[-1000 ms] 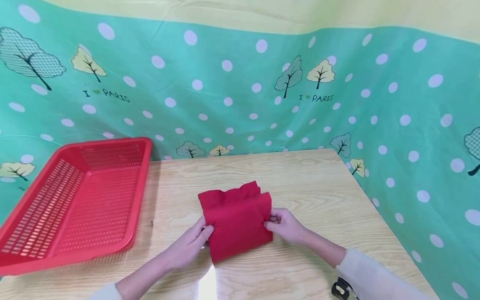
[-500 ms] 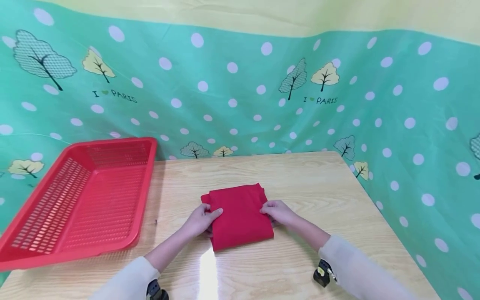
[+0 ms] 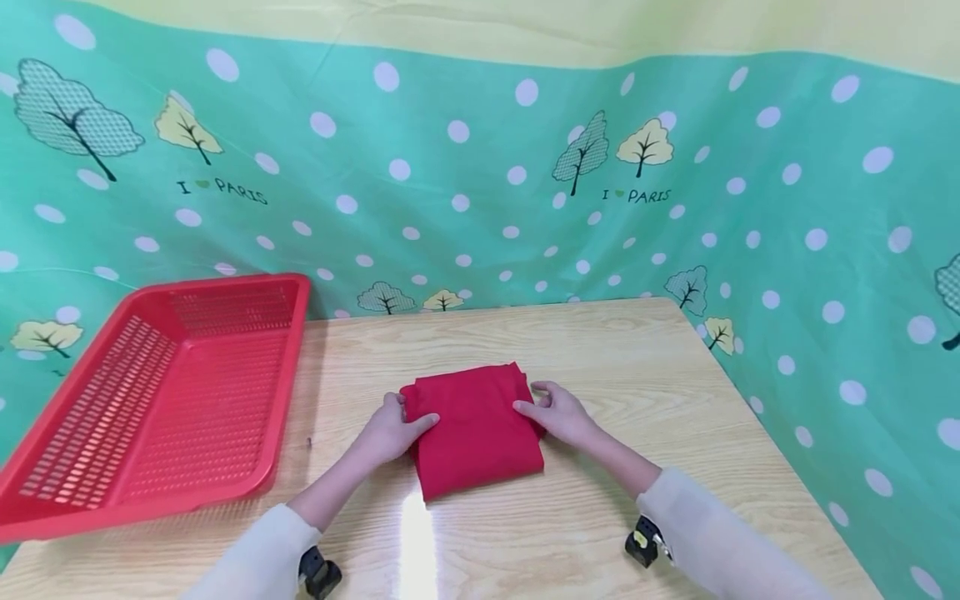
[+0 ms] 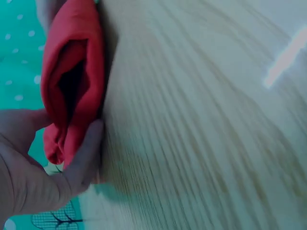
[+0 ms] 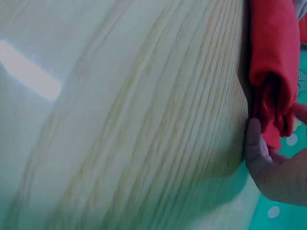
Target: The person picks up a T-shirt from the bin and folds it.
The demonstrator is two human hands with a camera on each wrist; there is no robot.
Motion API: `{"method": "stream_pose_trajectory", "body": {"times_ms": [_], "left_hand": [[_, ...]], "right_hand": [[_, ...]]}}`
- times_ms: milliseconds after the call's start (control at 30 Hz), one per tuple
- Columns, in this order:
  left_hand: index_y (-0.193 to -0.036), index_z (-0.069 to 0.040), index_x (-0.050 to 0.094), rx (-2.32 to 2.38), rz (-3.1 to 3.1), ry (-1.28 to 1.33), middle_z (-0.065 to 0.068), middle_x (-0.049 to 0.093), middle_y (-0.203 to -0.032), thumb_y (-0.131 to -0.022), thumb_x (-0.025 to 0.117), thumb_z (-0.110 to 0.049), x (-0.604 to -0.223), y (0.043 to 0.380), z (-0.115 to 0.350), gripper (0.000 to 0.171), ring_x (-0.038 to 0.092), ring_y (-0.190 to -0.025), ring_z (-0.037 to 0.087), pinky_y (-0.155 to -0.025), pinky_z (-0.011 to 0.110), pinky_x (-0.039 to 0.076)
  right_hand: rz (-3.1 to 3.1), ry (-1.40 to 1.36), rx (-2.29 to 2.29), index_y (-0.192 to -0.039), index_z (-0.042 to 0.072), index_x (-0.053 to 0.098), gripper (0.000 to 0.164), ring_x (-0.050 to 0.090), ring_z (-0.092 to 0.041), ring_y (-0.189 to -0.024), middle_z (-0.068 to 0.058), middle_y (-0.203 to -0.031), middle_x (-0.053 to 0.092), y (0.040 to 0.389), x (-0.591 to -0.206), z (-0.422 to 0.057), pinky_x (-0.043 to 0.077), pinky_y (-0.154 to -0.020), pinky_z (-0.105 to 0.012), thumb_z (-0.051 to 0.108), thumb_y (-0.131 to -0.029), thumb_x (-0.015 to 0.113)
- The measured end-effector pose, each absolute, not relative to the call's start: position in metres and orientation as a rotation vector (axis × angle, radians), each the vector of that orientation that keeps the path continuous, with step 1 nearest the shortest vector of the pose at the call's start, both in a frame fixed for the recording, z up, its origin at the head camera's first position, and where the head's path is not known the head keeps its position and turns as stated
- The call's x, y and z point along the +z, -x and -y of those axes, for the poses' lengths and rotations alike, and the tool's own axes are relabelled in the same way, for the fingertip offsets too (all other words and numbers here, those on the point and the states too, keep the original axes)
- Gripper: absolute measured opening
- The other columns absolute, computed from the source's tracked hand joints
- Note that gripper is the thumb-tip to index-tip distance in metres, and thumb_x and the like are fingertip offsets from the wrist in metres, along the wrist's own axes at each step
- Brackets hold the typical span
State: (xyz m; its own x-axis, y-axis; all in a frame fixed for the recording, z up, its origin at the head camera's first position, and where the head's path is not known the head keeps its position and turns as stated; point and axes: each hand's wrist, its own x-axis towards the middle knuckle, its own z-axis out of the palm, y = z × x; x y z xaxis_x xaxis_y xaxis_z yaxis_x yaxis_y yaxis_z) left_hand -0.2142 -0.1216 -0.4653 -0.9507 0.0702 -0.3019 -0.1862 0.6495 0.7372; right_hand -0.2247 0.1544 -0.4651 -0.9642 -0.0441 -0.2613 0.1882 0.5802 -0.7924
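Observation:
A folded red cloth (image 3: 476, 442) lies on the wooden table, its layers stacked into a rough square. My left hand (image 3: 388, 427) holds its left side near the far corner, thumb on top. In the left wrist view, the thumb and fingers (image 4: 86, 155) take in the layered edge, and a dark hollow shows inside the fold. At the opposite side, my right hand (image 3: 561, 415) has its thumb on the upper layer. The right wrist view shows bunched inner layers of the cloth (image 5: 276, 43) between that thumb and a finger (image 5: 255, 143) low by the tabletop.
A large red plastic basket (image 3: 281, 417) with slatted walls stands at the left. Behind and to the right of the table (image 3: 645, 500) hangs a green dotted curtain (image 3: 465, 167). A small dark speck (image 3: 308, 442) lies between basket and cloth.
The cloth's front part, raised a second ago, now lies flat over the rest. Both hands have shifted away from the body along the sides, toward the far corners.

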Motion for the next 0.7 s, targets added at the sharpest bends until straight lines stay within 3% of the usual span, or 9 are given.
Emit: {"method": "stream_pose_trajectory", "body": {"times_ms": [133, 300, 400, 500, 600, 700], "left_hand": [[-0.132, 0.006, 0.031, 1.288, -2.505, 0.089, 0.018, 0.056, -0.106, -0.087, 0.065, -0.027, -0.469, 0.230, 0.114, 0.065, 0.056, -0.089, 0.023, -0.072, 0.029, 0.046], [-0.136, 0.002, 0.030, 1.432, -2.448, 0.105, 0.021, 0.053, -0.122, -0.088, 0.064, -0.025, -0.476, 0.252, 0.103, 0.065, 0.058, -0.104, 0.027, -0.086, 0.036, 0.050], [-0.135, -0.001, 0.031, 1.502, -2.390, 0.172, 0.020, 0.054, -0.117, -0.087, 0.066, -0.025, -0.481, 0.259, 0.102, 0.064, 0.061, -0.094, 0.025, -0.075, 0.032, 0.053], [-0.133, -0.002, 0.031, 1.524, -2.357, 0.204, 0.020, 0.053, -0.112, -0.086, 0.068, -0.024, -0.484, 0.260, 0.103, 0.064, 0.062, -0.085, 0.023, -0.065, 0.029, 0.054], [-0.131, -0.003, 0.031, 1.519, -2.364, 0.223, 0.019, 0.053, -0.110, -0.085, 0.068, -0.025, -0.485, 0.260, 0.107, 0.063, 0.062, -0.082, 0.022, -0.062, 0.029, 0.054], [-0.132, -0.003, 0.031, 1.512, -2.379, 0.230, 0.019, 0.052, -0.112, -0.086, 0.067, -0.025, -0.486, 0.259, 0.110, 0.063, 0.062, -0.084, 0.023, -0.061, 0.031, 0.055]], "right_hand": [[-2.470, -0.147, -1.403, -0.132, -0.001, 0.048, 0.054, 0.054, -0.014, -0.071, -0.010, -0.091, 0.059, 0.231, -0.467, -0.152, 0.048, -0.058, -0.025, 0.022, -0.087, 0.065], [-2.460, -0.223, -1.478, -0.132, -0.003, 0.047, 0.049, 0.054, -0.014, -0.057, -0.012, -0.090, 0.061, 0.245, -0.472, -0.155, 0.051, -0.054, -0.028, 0.017, -0.089, 0.063], [-2.492, -0.232, -1.457, -0.131, -0.002, 0.048, 0.048, 0.054, -0.014, -0.056, -0.012, -0.090, 0.062, 0.253, -0.476, -0.156, 0.049, -0.055, -0.026, 0.018, -0.090, 0.062], [-2.541, -0.226, -1.404, -0.132, 0.001, 0.050, 0.048, 0.056, -0.015, -0.069, -0.012, -0.096, 0.063, 0.258, -0.481, -0.155, 0.047, -0.062, -0.024, 0.020, -0.090, 0.062], [-2.589, -0.200, -1.376, -0.132, 0.001, 0.050, 0.048, 0.056, -0.017, -0.083, -0.013, -0.102, 0.062, 0.261, -0.484, -0.151, 0.046, -0.068, -0.025, 0.021, -0.090, 0.061], [-2.592, -0.188, -1.391, -0.131, 0.001, 0.051, 0.047, 0.056, -0.019, -0.084, -0.013, -0.102, 0.061, 0.263, -0.486, -0.146, 0.045, -0.069, -0.025, 0.022, -0.090, 0.061]]}}
